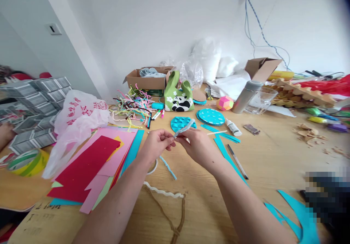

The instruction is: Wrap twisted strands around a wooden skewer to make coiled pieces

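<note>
Just above the table, in the middle of the view, a short pale pipe cleaner (185, 128) is pinched between my two hands. My left hand (160, 143) has its fingertips closed at the lower end. My right hand (197, 142) grips beside it, its fingers partly hidden. Right behind them lies a blue disc with raised loops (179, 122). A light blue pipe cleaner (168, 167) lies below my hands. Nearer to me, a wavy white strip (164, 192) and a brown pipe cleaner (182, 213) form a triangular outline.
Coloured paper sheets (90, 163) and a tangle of pipe cleaners (133, 105) lie left. A green panda bag (179, 94), dotted blue discs (211, 116), a glue bottle (233, 127) and a thermos (247, 96) stand or lie behind. A pen (237, 161) lies right.
</note>
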Motion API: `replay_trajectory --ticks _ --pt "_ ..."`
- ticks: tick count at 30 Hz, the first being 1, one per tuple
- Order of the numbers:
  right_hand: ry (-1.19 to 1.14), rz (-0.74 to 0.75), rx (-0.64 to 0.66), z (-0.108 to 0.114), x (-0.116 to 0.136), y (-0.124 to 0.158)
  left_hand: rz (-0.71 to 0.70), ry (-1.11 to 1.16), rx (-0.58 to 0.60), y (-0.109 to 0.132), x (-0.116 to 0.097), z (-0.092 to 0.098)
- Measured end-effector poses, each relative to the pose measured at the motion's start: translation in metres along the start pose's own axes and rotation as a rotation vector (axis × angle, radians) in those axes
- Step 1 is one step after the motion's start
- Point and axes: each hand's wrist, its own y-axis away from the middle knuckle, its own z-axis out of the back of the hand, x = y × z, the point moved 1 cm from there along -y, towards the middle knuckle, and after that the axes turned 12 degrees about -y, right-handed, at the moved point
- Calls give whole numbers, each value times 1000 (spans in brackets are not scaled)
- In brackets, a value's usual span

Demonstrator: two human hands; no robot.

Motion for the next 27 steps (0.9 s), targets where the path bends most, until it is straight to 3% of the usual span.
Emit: replay_trajectory --ticks 6,11,17,23,27 --pt "-132 4 -30 2 -1 -2 114 218 101 -2 -2 5" --pt "-320 -91 -86 3 0 -4 212 453 190 -3 -1 7" --pt "-453 -188 -132 -1 2 -5 140 516 81 -5 4 -2" --pt "-488 -211 -145 -6 -3 -5 -31 307 -73 -3 1 -6" --pt "-458 -207 -108 -3 0 -4 -31 231 -105 -1 -4 -4"
